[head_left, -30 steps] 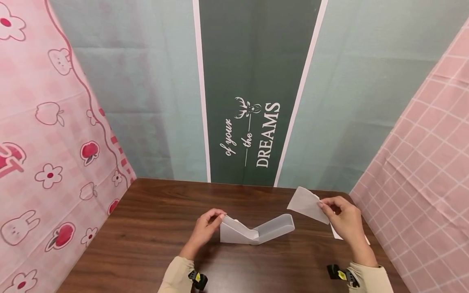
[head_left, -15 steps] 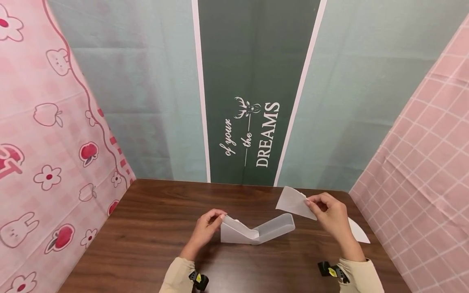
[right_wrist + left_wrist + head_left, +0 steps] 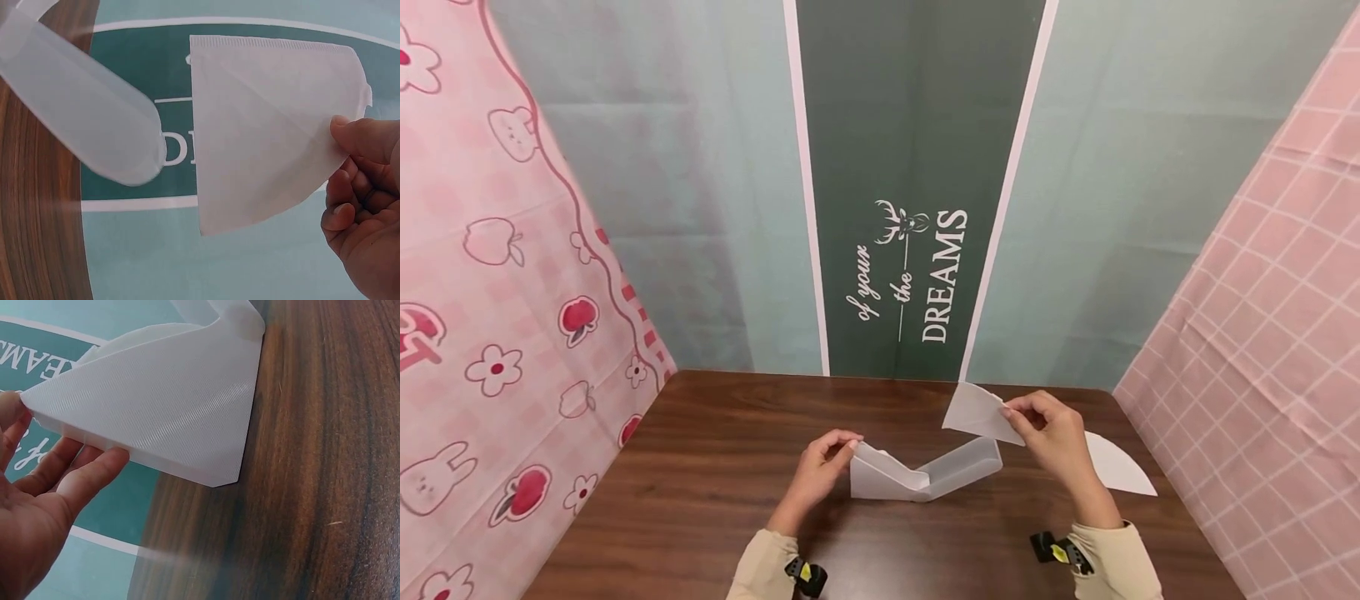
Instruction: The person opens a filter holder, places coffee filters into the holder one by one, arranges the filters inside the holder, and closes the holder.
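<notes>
Presumably to steady it, left hand (image 3: 822, 467) grips translucent-white angled plastic holder (image 3: 887, 480); right hand (image 3: 1051, 433) pinches white fan-shaped paper sheet (image 3: 976, 414) by one edge, leaving most free.

Lower centre of the head view, the holder (image 3: 951, 477) is translucent white, the paper piece (image 3: 977, 413) plain white, the table (image 3: 700, 467) dark wood-grained brown. Far left, the cloth (image 3: 497, 283) is pink with a red-and-white apple-and-flower print; far right, the curtain (image 3: 1262, 317) white-gridded pink; upper centre, the panel (image 3: 917, 125) is dark green, white-lettered
</notes>
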Tool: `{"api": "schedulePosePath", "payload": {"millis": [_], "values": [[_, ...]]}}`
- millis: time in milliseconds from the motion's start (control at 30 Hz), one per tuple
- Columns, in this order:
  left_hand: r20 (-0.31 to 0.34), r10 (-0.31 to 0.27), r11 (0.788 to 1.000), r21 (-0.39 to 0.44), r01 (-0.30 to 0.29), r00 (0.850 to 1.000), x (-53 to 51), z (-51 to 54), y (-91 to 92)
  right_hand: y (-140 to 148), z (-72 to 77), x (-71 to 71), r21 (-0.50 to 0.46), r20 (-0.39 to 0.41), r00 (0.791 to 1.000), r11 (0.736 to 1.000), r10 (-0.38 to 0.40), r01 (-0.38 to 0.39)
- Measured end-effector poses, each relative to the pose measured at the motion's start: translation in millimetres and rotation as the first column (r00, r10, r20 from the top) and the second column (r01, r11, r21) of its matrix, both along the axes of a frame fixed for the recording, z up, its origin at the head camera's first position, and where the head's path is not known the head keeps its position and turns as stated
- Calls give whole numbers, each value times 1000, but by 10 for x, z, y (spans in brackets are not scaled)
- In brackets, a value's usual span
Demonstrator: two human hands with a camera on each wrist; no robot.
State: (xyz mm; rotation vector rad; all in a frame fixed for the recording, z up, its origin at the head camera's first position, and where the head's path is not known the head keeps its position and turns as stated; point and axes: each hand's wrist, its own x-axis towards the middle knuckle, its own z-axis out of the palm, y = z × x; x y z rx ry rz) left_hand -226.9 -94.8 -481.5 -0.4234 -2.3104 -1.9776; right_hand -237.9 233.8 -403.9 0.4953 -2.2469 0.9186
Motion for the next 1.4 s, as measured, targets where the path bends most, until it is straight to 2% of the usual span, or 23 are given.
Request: {"api": "schedulePosePath", "payload": {"millis": [333, 667, 1067, 1400], "values": [[3, -16, 1000, 16, 16, 1000, 6, -28, -5, -153, -22, -12, -21, 40, 999, 999, 27, -26], [20, -31, 996, 80, 29, 999, 4, -72, -5, -340, -123, 16, -74, 94, 992, 994, 82, -76], [23, -13, 996, 90, 11, 1000, -1, -71, -11, -462, -244, 5, -103, 90, 988, 987, 129, -120], [17, 13, 995, 97, -15, 1000, 2, -58, 28, -588, -325, 26, -122, 170, 976, 985, 140, -120]]}}
